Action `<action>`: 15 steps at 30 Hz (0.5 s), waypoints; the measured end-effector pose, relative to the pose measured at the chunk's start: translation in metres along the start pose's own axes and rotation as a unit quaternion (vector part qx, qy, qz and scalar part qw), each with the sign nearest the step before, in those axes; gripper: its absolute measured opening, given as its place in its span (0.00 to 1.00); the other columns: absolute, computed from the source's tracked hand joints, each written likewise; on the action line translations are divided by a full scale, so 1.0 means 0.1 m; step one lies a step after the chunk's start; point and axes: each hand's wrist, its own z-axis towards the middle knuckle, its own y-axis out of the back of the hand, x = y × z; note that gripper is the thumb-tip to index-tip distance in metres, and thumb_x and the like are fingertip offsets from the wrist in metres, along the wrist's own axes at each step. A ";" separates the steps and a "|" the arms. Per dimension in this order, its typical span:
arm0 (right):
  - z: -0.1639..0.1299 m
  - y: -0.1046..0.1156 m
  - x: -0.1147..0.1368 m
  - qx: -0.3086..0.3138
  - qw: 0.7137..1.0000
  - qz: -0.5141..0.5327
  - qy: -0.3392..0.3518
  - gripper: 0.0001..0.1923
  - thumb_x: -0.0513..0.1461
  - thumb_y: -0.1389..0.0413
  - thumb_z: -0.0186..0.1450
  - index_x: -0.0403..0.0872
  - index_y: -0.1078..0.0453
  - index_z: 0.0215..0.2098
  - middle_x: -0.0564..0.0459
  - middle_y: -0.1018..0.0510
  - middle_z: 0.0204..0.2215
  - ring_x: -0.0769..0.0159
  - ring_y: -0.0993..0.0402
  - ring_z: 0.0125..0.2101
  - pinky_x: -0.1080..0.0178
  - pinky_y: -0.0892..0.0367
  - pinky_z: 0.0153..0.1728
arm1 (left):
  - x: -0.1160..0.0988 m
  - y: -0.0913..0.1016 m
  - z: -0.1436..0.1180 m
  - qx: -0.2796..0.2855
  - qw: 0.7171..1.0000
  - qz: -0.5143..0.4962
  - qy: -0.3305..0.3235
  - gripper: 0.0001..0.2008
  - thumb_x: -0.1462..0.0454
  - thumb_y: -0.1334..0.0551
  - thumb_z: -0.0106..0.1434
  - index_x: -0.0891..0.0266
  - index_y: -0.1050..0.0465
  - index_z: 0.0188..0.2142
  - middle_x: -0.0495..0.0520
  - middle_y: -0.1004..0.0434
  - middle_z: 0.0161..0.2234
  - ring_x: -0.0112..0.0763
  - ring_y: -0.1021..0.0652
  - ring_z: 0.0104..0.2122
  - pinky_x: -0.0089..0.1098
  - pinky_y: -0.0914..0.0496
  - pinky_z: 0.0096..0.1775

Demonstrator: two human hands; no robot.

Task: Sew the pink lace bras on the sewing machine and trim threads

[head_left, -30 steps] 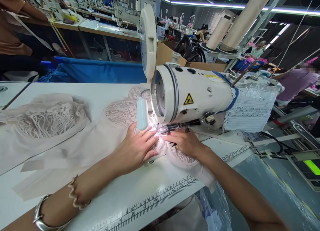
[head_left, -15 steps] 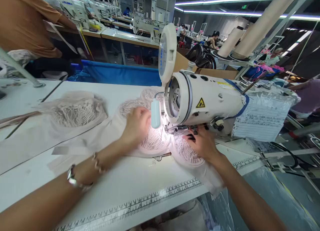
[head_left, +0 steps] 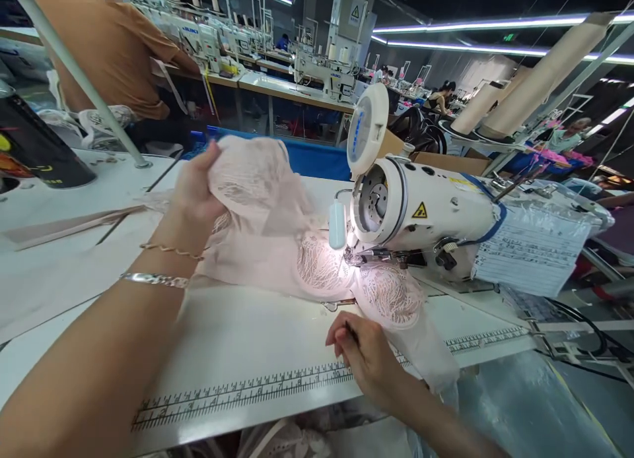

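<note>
Head view: a pale pink lace garment (head_left: pixel 257 253) extends from left to right across the white tabletop (head_left: pixel 247 339), passing the near side of a cylindrical sewing machine (head_left: pixel 436 204). On the left, the left hand (head_left: pixel 195 187) is raised, its grip closed on one end of the garment; a lace cup stands up from the tabletop there, and the fabric slopes down toward the right. Two further cups lie to the right, one in the bright light at the machine's needle area, the other just to the right and nearer; the garment's right end hangs over the near edge. The right hand (head_left: pixel 369 352) is positioned near a printed ruler scale (head_left: pixel 277 387), its grip curled in with almost no gap around a small dark object (head_left: pixel 351 330) mostly hidden by the fingers; whether this hand touches the fabric cannot be told. A pale blue-green fixture (head_left: pixel 337 226) hangs left of the needle area, beneath the raised round cover (head_left: pixel 368 129). Farther right are a handwritten sheet (head_left: pixel 535 247) and large cones of thread (head_left: pixel 539 88); at far left, a co-worker in a brown shirt (head_left: pixel 106 55) faces away.
</note>
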 end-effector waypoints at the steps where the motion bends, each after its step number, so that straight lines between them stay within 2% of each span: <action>1: 0.09 -0.07 0.02 0.026 0.995 0.085 -0.051 0.24 0.54 0.53 0.73 0.46 0.36 0.28 0.60 0.39 0.17 0.74 0.45 0.17 0.70 0.48 0.18 | -0.11 0.04 -0.05 -0.001 0.999 -0.046 0.003 0.20 0.60 0.54 0.76 0.76 0.33 0.50 0.66 0.26 0.54 0.53 0.36 0.63 0.63 0.49 0.64; 3: 0.34 -0.20 0.06 0.096 0.952 0.254 -0.139 0.28 0.61 0.50 0.68 0.47 0.40 0.25 0.66 0.51 0.13 0.76 0.59 0.14 0.70 0.58 0.15 | -0.28 0.09 -0.16 0.001 0.994 -0.107 -0.003 0.22 0.58 0.57 0.77 0.74 0.32 0.51 0.63 0.25 0.55 0.50 0.37 0.64 0.58 0.49 0.66; 4: 0.49 -0.25 0.09 0.119 0.923 0.326 -0.168 0.29 0.62 0.49 0.66 0.47 0.40 0.25 0.67 0.53 0.13 0.77 0.63 0.15 0.70 0.62 0.15 | -0.34 0.10 -0.20 0.002 0.993 -0.121 -0.014 0.22 0.58 0.57 0.76 0.73 0.31 0.51 0.63 0.24 0.54 0.49 0.37 0.64 0.56 0.48 0.66; 6: 0.82 -0.35 0.16 0.153 0.850 0.450 -0.225 0.29 0.59 0.53 0.70 0.47 0.40 0.23 0.66 0.52 0.14 0.76 0.65 0.15 0.70 0.63 0.14 | -0.39 0.12 -0.26 -0.001 0.990 -0.142 -0.023 0.23 0.59 0.57 0.76 0.72 0.29 0.49 0.62 0.21 0.50 0.47 0.35 0.63 0.53 0.47 0.67; 8: 1.12 -0.43 0.25 0.118 0.795 0.550 -0.229 0.26 0.50 0.59 0.76 0.45 0.38 0.24 0.64 0.49 0.15 0.75 0.63 0.16 0.72 0.59 0.14 | -0.39 0.13 -0.27 -0.016 0.986 -0.167 -0.020 0.23 0.59 0.56 0.76 0.71 0.27 0.47 0.60 0.18 0.46 0.45 0.33 0.62 0.52 0.46 0.67; 10: 1.35 -0.49 0.34 0.067 0.754 0.624 -0.197 0.24 0.42 0.62 0.76 0.44 0.38 0.25 0.63 0.49 0.16 0.75 0.61 0.16 0.73 0.56 0.14 | -0.37 0.14 -0.26 -0.029 0.982 -0.186 -0.014 0.22 0.59 0.56 0.76 0.70 0.27 0.47 0.59 0.17 0.44 0.44 0.32 0.61 0.52 0.45 0.66; 12: 1.50 -0.53 0.41 0.026 0.724 0.671 -0.160 0.24 0.39 0.63 0.76 0.44 0.38 0.25 0.63 0.50 0.16 0.74 0.61 0.16 0.73 0.55 0.14 | -0.36 0.16 -0.24 -0.034 0.981 -0.190 -0.008 0.22 0.59 0.55 0.75 0.70 0.27 0.48 0.59 0.17 0.43 0.43 0.31 0.61 0.51 0.44 0.66; 15: 1.62 -0.53 0.49 -0.021 0.701 0.702 -0.124 0.25 0.39 0.64 0.76 0.44 0.38 0.24 0.63 0.50 0.16 0.75 0.61 0.15 0.73 0.55 0.13 | -0.33 0.20 -0.23 -0.035 0.983 -0.180 -0.008 0.22 0.57 0.54 0.75 0.71 0.27 0.48 0.60 0.17 0.44 0.44 0.31 0.61 0.51 0.43 0.66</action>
